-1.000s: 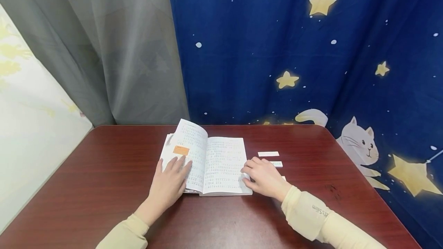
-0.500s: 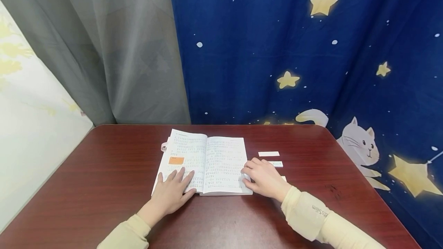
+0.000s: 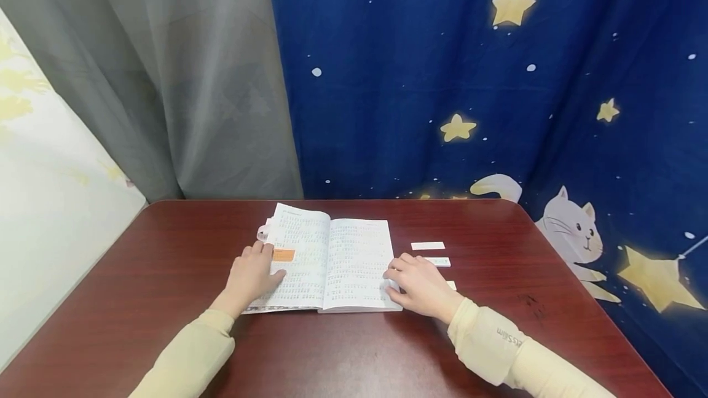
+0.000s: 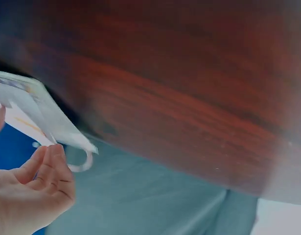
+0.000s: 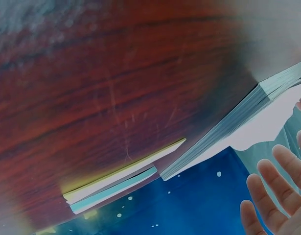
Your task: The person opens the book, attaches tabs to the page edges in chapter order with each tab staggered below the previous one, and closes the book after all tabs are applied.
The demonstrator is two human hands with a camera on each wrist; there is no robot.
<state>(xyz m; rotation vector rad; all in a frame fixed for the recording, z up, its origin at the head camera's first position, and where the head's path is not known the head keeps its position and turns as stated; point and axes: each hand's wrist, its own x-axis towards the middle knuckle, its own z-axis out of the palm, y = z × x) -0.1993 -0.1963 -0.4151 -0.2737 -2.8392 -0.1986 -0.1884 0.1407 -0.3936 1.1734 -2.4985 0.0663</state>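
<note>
An open book (image 3: 326,263) lies flat in the middle of the dark red table (image 3: 166,300), with its pages facing up so they can be read. The left hand (image 3: 251,275) rests on the left page, close to the outer edge of the book. Its fingers look nearly straight, with the tips next to an orange sticker (image 3: 284,255) stuck on that page. The hand seems to press the page down so it stays flat and does not flip up. In the left wrist view the fingers (image 4: 45,171) look a little bent near the corner of the pages, and I cannot tell if they pinch the paper there.

The right hand (image 3: 417,284) sits at the right edge of the book, with its fingers softly bent and touching the side of the thick stack of pages. It holds nothing. It seems to keep the right half of the book from sliding or closing.

Small white paper strips (image 3: 428,245) lie on the table just to the right of the book, near the right hand, so they are easy to reach. One more strip (image 3: 442,261) peeks out from behind the fingers.

Behind the table hang a grey curtain (image 3: 182,78) and a blue cloth (image 3: 470,78) with yellow stars and a white cat
</note>
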